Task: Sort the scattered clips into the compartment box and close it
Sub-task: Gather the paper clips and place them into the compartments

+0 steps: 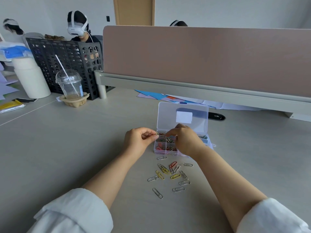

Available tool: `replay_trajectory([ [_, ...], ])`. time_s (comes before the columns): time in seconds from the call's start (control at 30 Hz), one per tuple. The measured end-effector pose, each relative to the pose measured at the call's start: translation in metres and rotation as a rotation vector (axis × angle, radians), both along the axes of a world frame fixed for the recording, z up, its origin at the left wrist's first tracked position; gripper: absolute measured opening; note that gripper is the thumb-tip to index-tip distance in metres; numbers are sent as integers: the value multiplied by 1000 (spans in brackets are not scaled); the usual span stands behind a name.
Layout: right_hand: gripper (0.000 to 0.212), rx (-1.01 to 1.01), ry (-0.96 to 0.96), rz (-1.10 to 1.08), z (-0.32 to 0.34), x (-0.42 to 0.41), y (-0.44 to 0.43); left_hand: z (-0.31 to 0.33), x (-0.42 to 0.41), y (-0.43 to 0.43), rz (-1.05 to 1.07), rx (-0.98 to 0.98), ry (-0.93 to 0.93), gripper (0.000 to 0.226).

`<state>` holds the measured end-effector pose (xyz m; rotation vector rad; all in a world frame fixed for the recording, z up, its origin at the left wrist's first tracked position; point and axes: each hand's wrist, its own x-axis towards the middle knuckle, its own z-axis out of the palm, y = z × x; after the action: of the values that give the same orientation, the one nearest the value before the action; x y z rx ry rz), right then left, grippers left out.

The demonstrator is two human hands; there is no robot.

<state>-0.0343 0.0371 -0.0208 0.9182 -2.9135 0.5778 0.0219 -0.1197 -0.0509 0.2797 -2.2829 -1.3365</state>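
A clear plastic compartment box (157,151) stands on the desk with its lid (182,116) raised at the back. Its cells hold sorted coloured paper clips. My left hand (140,140) pinches a small clip (156,134) between thumb and fingers at the box's left back corner. My right hand (185,140) hovers over the box, fingertips pointing down into a back cell; whether it holds a clip is hidden. Several loose clips (170,174), silver, yellow and one red, lie scattered on the desk in front of the box.
A pink desk divider (202,59) runs behind the box, with coloured papers (154,95) under it. A black pen-like object (217,116) lies right of the lid. A plastic cup with straw (71,86), a white roll (32,78) and a black crate (67,64) stand far left.
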Motion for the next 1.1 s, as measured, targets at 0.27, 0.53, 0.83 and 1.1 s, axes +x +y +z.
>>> replay_trajectory([
  [0.27, 35, -9, 17, 8, 0, 6, 6, 12, -12, 16, -68, -173, -40, 15],
  [0.53, 28, 10, 84, -4, 0, 9, 6, 10, -15, 17, -93, -359, -66, 14],
  [0.83, 33, -21, 109, -33, -1, 12, 10, 14, -1, 17, -113, -669, -66, 26],
  [1.1, 32, -134, 156, -20, 0, 22, 16, 7, 3, 12, -204, -733, -110, 42],
])
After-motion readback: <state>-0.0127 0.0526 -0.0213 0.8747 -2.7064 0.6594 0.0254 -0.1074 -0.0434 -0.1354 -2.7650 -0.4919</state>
